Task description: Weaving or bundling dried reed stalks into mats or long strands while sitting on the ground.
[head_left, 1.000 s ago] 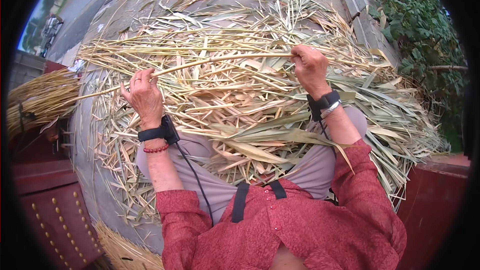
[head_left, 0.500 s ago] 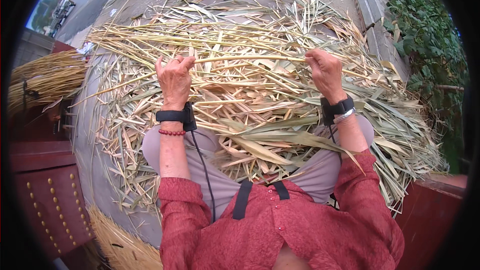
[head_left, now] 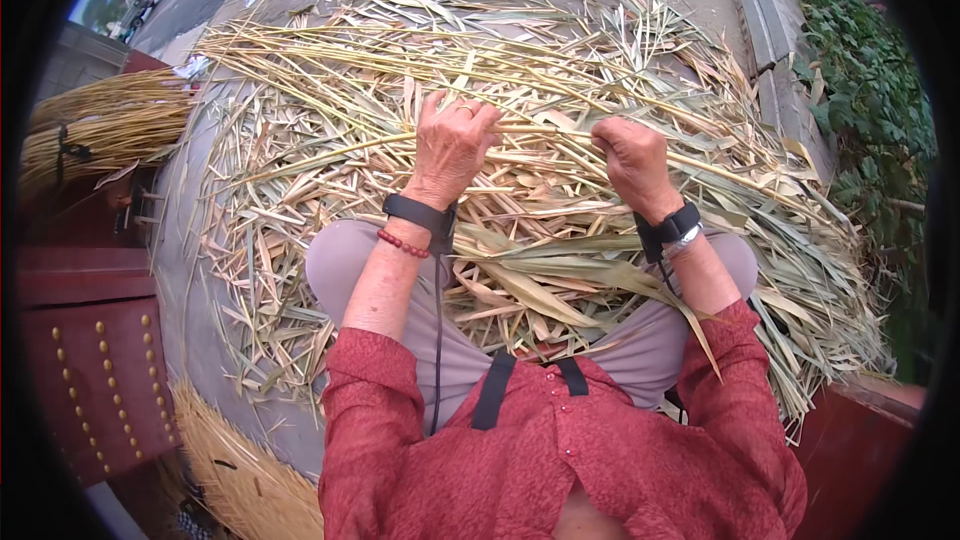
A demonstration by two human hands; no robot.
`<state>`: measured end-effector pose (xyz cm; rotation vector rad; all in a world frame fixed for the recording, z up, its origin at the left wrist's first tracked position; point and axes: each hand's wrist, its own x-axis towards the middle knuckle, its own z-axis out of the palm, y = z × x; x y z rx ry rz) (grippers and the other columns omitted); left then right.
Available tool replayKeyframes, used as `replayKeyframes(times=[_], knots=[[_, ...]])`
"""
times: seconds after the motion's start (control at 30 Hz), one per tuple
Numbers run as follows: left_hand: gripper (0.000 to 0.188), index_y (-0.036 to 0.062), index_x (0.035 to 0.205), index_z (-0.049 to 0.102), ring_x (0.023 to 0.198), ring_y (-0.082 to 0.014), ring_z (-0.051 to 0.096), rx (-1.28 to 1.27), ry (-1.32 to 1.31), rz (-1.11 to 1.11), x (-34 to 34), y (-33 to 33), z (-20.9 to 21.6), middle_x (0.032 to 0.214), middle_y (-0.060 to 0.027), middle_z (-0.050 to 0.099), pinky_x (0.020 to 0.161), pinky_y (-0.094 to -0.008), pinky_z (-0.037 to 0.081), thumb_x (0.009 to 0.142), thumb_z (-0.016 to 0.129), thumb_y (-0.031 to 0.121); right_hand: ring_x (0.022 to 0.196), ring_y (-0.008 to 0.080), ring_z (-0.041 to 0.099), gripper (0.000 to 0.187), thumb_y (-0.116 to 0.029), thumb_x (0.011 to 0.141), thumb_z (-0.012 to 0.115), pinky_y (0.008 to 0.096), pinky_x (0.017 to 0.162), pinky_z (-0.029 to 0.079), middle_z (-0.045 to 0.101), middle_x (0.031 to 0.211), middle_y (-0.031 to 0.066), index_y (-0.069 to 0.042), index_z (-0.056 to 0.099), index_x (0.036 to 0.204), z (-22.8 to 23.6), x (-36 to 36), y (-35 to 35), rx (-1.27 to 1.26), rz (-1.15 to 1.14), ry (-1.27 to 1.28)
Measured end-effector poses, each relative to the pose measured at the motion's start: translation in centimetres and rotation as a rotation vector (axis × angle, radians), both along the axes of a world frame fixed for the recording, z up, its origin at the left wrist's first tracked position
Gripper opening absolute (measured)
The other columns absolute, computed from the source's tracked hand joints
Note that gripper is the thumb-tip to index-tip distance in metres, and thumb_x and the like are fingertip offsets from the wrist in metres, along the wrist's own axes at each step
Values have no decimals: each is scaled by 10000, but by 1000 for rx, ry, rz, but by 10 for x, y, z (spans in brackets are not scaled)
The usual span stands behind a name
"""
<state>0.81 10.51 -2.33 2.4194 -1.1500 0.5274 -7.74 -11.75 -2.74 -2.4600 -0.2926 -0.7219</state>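
Well left of my left hand [head_left: 452, 148] sits 1 tied bundle [head_left: 120, 120]; that hand is curled around 1 yellowish stalk [head_left: 540, 129], can't tell how tight, and the stalk runs from left of it across to my right hand [head_left: 633, 162], fist closed on it. Should handle light, springy and fairly stiff, smooth enough to slip, likely to split if kinked: best held at two spaced points. Loose stalks [head_left: 330, 45] beyond both hands: too many to count.
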Motion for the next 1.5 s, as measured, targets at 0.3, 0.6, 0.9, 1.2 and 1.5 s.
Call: replayKeyframes(times=[0.3,0.6,0.9,1.2,1.5], knots=[[168,129,734,570,675,-183,555,-63,-85,-126,-10,-26,-22,657,-3,551,785,-357,409,624,695,154,526,269,534,97,2,699,484,352,463,399,536,620,90,-77,536,721,2,3,12,-204,42,95],[109,145,708,596,522,-165,566,-204,2,-34,-18,-23,-25,603,9,574,428,-266,420,643,683,137,557,301,547,53,1,648,465,395,482,407,523,592,106,-50,464,661,8,4,16,-213,74,187],[58,-4,801,632,533,-54,520,-1058,401,165,13,14,16,608,-33,590,454,-203,383,786,615,50,558,302,554,29,-33,636,496,396,492,426,521,554,126,-50,493,612,-21,7,-9,-368,-83,334],[69,9,814,649,551,-36,480,-969,737,131,19,74,42,607,5,558,492,-155,362,763,644,56,580,315,561,43,-45,676,494,412,500,423,552,592,143,-52,534,662,-39,9,-31,-373,-184,376],[256,127,990,635,760,-147,597,7,523,-315,-36,-12,-4,885,-78,635,691,-262,450,735,626,142,590,309,550,51,-111,737,579,379,515,405,551,612,132,-64,565,724,-15,13,-24,55,-210,225]])
